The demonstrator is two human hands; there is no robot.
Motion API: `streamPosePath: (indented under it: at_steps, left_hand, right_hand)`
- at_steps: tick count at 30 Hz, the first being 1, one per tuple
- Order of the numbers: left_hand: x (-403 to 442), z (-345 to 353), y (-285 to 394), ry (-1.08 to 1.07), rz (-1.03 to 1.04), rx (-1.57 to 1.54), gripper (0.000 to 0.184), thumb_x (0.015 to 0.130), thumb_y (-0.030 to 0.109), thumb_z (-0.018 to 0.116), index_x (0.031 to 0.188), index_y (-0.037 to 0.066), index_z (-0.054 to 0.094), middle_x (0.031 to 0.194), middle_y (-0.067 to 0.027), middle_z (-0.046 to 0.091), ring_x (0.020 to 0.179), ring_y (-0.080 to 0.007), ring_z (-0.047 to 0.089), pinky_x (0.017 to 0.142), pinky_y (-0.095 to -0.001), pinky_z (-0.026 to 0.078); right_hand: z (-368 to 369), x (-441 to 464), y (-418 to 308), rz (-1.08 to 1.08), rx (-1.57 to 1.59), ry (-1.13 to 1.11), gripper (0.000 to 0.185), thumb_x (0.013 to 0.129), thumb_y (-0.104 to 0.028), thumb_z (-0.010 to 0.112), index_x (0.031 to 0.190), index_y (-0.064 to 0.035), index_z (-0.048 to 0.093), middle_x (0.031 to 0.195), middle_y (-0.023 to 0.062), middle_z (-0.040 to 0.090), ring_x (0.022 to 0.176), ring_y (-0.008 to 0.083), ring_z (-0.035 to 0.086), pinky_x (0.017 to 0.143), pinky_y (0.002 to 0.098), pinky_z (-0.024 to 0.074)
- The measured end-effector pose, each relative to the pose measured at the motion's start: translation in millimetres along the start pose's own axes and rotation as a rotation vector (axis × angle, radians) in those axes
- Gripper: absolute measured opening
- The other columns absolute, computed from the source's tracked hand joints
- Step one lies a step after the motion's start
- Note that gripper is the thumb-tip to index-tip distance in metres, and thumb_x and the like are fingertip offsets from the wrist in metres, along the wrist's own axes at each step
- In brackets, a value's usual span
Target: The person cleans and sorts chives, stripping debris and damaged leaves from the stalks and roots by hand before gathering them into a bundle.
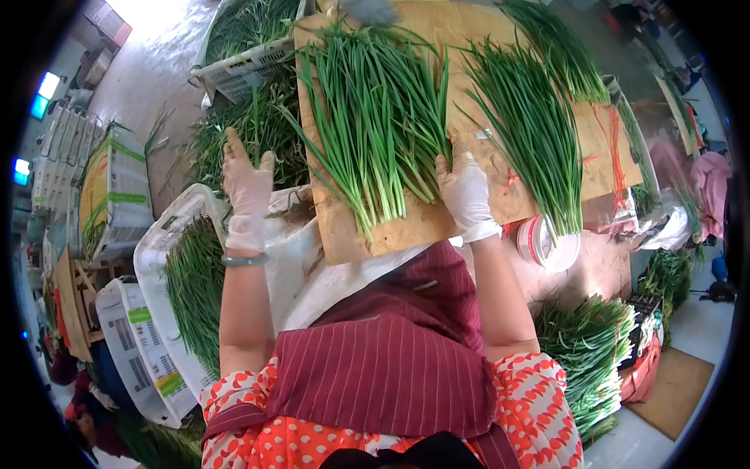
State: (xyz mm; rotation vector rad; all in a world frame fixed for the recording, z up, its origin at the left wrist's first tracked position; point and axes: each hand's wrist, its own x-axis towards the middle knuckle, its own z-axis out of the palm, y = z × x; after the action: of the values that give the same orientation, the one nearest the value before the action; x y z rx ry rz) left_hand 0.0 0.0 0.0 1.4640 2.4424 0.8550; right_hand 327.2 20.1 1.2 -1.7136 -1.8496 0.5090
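A wide, loose spread of garlic chives [367,117] lies on a wooden board [351,246], the pale stem ends toward me. My left hand [248,191], in a thin whitish glove, hovers off the board's left edge with thumb and fingers apart and nothing in it. At the right side of the spread is my right hand [466,191], gloved too, its fingers stretched out and close against the outer leaves. Farther right on the board lies a second bunch of garlic chives [535,133], with another bunch [562,55] behind it.
Red ties [613,148] hang at the board's right side. A white tub [547,246] sits below its edge. White crates of greens [176,227] stand at left, one more crate [242,74] beyond the board. Stacked chives [590,352] lie at lower right.
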Motion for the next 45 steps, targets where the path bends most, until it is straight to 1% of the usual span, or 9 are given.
streamPosePath:
  at_steps: [4,7,12,19,24,26,32,35,45]
  left_hand:
    - [-60.0,13.5,47.6,-0.244,0.217,-0.435,0.091,0.081,0.037,0.063,0.145,0.008,0.005,0.143,-0.0267,0.024,0.135,-0.0366,0.021,0.11,-0.0401,0.019]
    - [-85.1,27.0,100.2,-0.301,0.101,-0.151,0.105,0.073,0.054,0.065,0.144,0.006,0.006,0.143,-0.0289,0.019,0.133,-0.0441,0.017,0.111,-0.046,0.013]
    - [-76.5,72.2,118.9,-0.064,0.205,-0.249,0.111,0.067,0.044,0.075,0.143,0.004,0.005,0.141,-0.0337,0.017,0.132,-0.0455,0.019,0.109,-0.0449,0.014]
    - [-63.5,72.1,123.5,-0.105,0.077,-0.326,0.106,0.067,0.022,0.076,0.144,0.004,0.005,0.144,-0.0266,0.016,0.131,-0.0427,0.022,0.109,-0.0432,0.018]
    - [-63.3,75.1,102.2,-0.066,0.12,-0.677,0.085,0.073,-0.003,0.059,0.144,0.006,0.013,0.141,-0.0177,0.028,0.128,-0.0275,0.031,0.106,-0.0309,0.024]
    - [-70.5,56.0,113.7,-0.131,0.035,-0.912,0.082,0.075,-0.009,0.052,0.145,0.008,0.012,0.141,-0.0145,0.028,0.123,-0.0228,0.036,0.101,-0.0282,0.03]
    - [-73.0,58.1,112.0,-0.149,-0.007,-1.055,0.082,0.077,-0.016,0.042,0.146,0.012,0.007,0.143,-0.0102,0.027,0.119,-0.0174,0.041,0.096,-0.0249,0.036]
    - [-71.2,62.9,105.5,-0.021,0.09,-0.875,0.083,0.077,-0.013,0.044,0.146,0.012,0.004,0.146,-0.011,0.023,0.124,-0.0188,0.037,0.1,-0.0256,0.032]
    - [-68.3,71.2,90.5,-0.091,0.046,-0.997,0.084,0.079,-0.014,0.041,0.146,0.016,0.001,0.146,-0.0088,0.023,0.112,-0.0138,0.044,0.09,-0.02,0.037]
  right_hand:
    - [-6.9,-18.8,-18.5,-0.055,-0.052,0.133,0.032,0.08,-0.016,0.058,0.112,-0.016,0.058,0.127,0.0109,0.05,0.111,0.0339,0.05,0.09,0.044,0.0407]
    - [-11.1,-15.2,-31.5,-0.299,-0.31,0.208,0.023,0.074,-0.018,0.064,0.096,-0.0155,0.065,0.123,0.0102,0.053,0.112,0.0311,0.049,0.092,0.0444,0.0363]
    - [8.3,-1.3,-25.1,-0.236,-0.195,0.161,0.018,0.063,-0.021,0.073,0.078,-0.0112,0.069,0.118,0.0123,0.056,0.112,0.0321,0.046,0.094,0.045,0.0318]
    - [5.9,-19.5,-25.3,-0.273,0.163,0.086,0.013,0.068,-0.018,0.072,0.075,-0.0066,0.069,0.116,0.014,0.058,0.103,0.0307,0.053,0.088,0.0412,0.0405]
    - [-57.1,-27.2,-55.8,-0.312,0.423,0.207,0.004,0.074,-0.008,0.068,0.077,-0.0045,0.068,0.104,0.0128,0.062,0.093,0.0249,0.057,0.077,0.0341,0.0469]
    - [-81.3,-27.0,-73.5,-0.178,1.153,0.162,0.003,0.076,-0.004,0.067,0.077,-0.005,0.069,0.087,0.0097,0.064,0.079,0.0214,0.06,0.071,0.03,0.0475]
    - [-12.9,25.7,-58.8,-0.149,-0.003,0.036,0.023,0.074,-0.03,0.068,0.086,-0.0112,0.071,0.079,0.0109,0.066,0.072,0.0277,0.063,0.065,0.0354,0.0481]
    - [15.9,45.7,-57.2,-0.08,-0.175,-0.076,0.024,0.072,-0.033,0.07,0.081,-0.0106,0.071,0.076,0.0121,0.065,0.071,0.0301,0.062,0.068,0.0357,0.0479]
    - [-91.8,52.3,-111.5,0.029,0.545,-0.285,0.015,0.084,-0.016,0.064,0.088,-0.0019,0.066,0.071,0.0026,0.062,0.061,0.0068,0.052,0.057,0.0178,0.0425]
